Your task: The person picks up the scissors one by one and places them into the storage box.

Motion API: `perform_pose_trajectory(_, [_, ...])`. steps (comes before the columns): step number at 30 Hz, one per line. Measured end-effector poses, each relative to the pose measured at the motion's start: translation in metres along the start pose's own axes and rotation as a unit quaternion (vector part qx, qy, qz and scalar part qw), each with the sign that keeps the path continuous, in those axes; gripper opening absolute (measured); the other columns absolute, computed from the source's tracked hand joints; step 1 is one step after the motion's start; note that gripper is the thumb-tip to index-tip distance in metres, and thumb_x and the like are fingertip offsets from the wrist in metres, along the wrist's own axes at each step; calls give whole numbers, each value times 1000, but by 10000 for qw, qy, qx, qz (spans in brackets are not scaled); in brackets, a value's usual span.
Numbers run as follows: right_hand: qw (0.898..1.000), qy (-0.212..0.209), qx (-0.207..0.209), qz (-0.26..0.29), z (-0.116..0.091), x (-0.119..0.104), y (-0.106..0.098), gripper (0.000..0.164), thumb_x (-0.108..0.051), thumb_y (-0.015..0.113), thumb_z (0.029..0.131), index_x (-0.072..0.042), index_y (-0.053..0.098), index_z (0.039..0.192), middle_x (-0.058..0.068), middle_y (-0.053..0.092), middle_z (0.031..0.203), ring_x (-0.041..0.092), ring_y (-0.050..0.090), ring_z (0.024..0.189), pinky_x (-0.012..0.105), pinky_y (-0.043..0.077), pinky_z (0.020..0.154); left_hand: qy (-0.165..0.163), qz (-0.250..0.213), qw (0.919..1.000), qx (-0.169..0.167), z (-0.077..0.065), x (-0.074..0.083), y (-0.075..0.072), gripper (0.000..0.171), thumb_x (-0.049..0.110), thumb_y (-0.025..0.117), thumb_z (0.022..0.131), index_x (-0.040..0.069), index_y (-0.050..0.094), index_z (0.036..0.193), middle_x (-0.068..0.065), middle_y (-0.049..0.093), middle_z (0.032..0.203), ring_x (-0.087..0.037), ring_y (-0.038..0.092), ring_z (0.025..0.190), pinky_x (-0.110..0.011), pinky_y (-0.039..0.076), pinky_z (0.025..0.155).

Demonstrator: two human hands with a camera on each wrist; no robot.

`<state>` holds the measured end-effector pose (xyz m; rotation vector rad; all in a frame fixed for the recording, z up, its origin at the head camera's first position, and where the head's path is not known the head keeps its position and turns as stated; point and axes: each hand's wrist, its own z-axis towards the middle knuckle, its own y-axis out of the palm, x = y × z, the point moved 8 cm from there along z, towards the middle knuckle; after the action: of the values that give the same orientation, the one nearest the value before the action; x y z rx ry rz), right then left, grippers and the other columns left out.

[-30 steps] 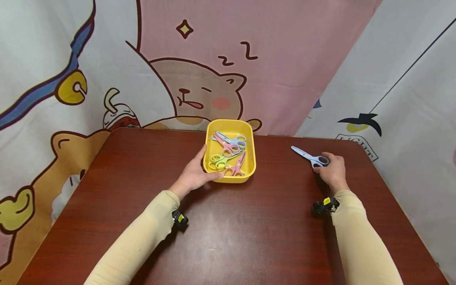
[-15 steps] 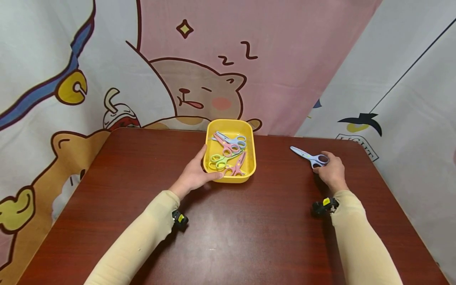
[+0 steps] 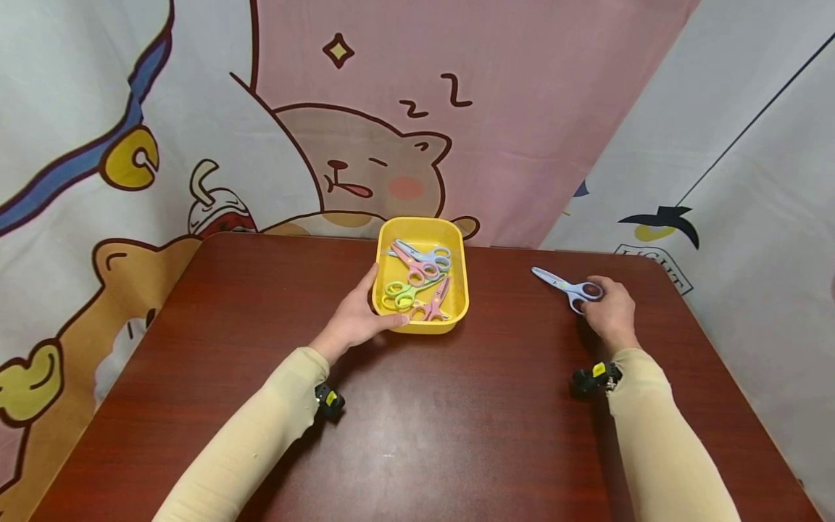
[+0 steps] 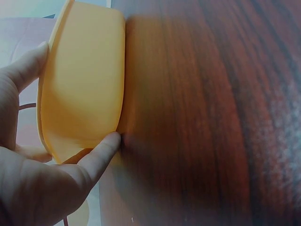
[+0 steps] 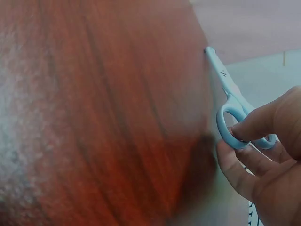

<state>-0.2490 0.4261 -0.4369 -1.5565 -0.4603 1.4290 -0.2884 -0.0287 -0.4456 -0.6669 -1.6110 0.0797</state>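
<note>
A yellow plastic basket (image 3: 462, 308) stands toward the back middle of the table, holding several small scissors. My left hand (image 3: 355, 319) grips its near-left corner, thumb along the near wall and fingers at the left side; in the left wrist view the basket's outer wall (image 4: 87, 70) fills the space by the fingers. On the right, my right hand (image 3: 611, 312) pinches the handle loops of pale blue scissors (image 3: 554, 281), whose blades are together and point to the far left. In the right wrist view the thumb lies over one loop of the scissors (image 5: 225, 123).
Inside the basket lie blue scissors (image 3: 424, 255), pink scissors (image 3: 435, 301) and green scissors (image 3: 404, 296), among others, partly overlapping. The dark brown table (image 3: 417, 420) reaches back to a printed cloth (image 3: 522, 109) hanging behind it.
My right hand has shifted slightly at the scissors' handle, and its thumb shows less from above. The scissors have barely moved. My left hand and the basket stay in place.
</note>
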Motion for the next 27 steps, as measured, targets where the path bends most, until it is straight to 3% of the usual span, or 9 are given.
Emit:
perform_pose_trajectory(3, [9988, 162, -225, 408, 0, 0, 0, 53, 8, 71, 88, 10, 55, 138, 37, 53, 129, 44, 57, 107, 39, 58, 83, -24, 38, 10000, 6, 0, -1, 0, 120, 30, 91, 79, 20, 12, 168, -10, 29, 169, -28, 33, 150, -51, 27, 122])
perform_pose_trajectory(5, [9949, 311, -450, 848, 0, 1, 2, 56, 11, 68, 90, 10, 50, 143, 37, 52, 132, 35, 64, 101, 26, 60, 70, -48, 54, 10000, 2, 0, -1, 0, 120, 31, 91, 79, 20, 11, 168, -9, 28, 169, -27, 33, 150, -51, 27, 122])
perform_pose_trajectory(7, [9876, 452, -676, 1340, 0, 1, 3, 59, 14, 64, 92, 11, 45, 148, 37, 50, 135, 24, 69, 92, 21, 59, 64, -69, 71, 10000, 6, 0, -2, 0, 120, 31, 91, 79, 21, 11, 168, -9, 28, 169, -27, 32, 151, -51, 27, 122])
perform_pose_trajectory(12, [9683, 660, -1036, 2173, -2, -2, 6, 64, 15, 62, 93, 9, 38, 153, 34, 49, 138, 0, 67, 76, 30, 62, 70, -67, 70, 10000, -2, 1, -2, 0, 120, 31, 91, 79, 21, 10, 168, -9, 28, 169, -27, 33, 150, -51, 27, 122])
perform_pose_trajectory(20, [9525, 665, -1332, 2658, -1, -7, 9, 65, 14, 63, 94, 8, 36, 153, 25, 50, 130, 3, 71, 79, 40, 62, 77, -44, 88, 10000, -4, 0, -1, 0, 121, 31, 91, 79, 20, 10, 168, -9, 26, 170, -27, 32, 151, -50, 27, 122])
perform_pose_trajectory(27, [9299, 760, -1460, 3289, -2, -12, 10, 60, 16, 62, 94, 3, 41, 149, 15, 52, 118, 8, 74, 82, 44, 61, 80, -91, 76, 9999, -11, 0, -1, 0, 120, 32, 91, 80, 20, 10, 168, -9, 25, 170, -27, 31, 151, -50, 27, 123])
